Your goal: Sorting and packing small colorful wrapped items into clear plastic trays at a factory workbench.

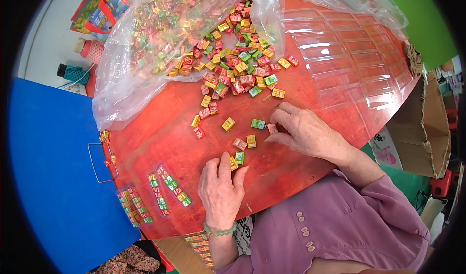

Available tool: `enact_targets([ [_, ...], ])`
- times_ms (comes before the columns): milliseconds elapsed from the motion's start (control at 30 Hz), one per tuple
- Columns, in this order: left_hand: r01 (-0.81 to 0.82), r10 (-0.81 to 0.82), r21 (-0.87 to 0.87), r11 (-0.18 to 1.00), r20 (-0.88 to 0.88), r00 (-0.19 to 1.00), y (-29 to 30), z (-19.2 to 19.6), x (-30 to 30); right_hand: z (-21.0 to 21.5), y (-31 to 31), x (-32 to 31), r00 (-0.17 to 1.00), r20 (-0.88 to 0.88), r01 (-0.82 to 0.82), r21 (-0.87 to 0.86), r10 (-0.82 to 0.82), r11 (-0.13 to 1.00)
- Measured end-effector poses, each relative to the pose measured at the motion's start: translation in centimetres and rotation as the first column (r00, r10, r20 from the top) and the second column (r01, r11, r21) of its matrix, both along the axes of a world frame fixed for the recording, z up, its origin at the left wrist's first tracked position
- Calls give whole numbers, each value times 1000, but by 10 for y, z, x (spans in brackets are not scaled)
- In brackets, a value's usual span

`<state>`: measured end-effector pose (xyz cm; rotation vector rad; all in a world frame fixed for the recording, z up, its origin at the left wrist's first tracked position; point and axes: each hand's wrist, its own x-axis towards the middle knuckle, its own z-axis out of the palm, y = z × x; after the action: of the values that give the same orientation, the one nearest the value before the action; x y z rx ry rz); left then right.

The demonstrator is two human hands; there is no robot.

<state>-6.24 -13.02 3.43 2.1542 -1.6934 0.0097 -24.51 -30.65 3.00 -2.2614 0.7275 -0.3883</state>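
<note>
My right hand [306,130] pinches a small pink box [272,128] between thumb and fingers above the red table. Beside it lies a green box [258,124]. My left hand [221,191] rests nearer the front edge, its thumb and index finger around a small yellow box [233,163]. A green-and-white box [240,157] touches that one. Just beyond sit another yellow box [251,141] and a pink box [240,144]. A further yellow box [228,124] lies alone toward the pile.
A large clear plastic bag [121,84] spills a heap of small colored boxes [242,62]. Clear compartment trays [340,55] lie at right. Filled strips [173,184] lie at left beside a blue board [63,167]. A cardboard box [420,133] stands off the right edge.
</note>
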Motion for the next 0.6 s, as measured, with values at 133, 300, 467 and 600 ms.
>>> enact_targets([
  [133,-18,19,19,1000,-61,998,5,-5,3,1,4,7,999,-41,21,-66,-24,998],
  [300,-80,48,-71,994,-373,927,11,-10,7,-1,0,9,999,-42,28,-114,-33,993],
  [467,-171,153,-13,985,-389,909,20,-6,18,7,-22,8,1000,16,-4,-48,5,999],
  [600,-143,160,75,987,-356,921,20,-2,17,12,-34,19,992,-74,-104,-18,103,994],
])
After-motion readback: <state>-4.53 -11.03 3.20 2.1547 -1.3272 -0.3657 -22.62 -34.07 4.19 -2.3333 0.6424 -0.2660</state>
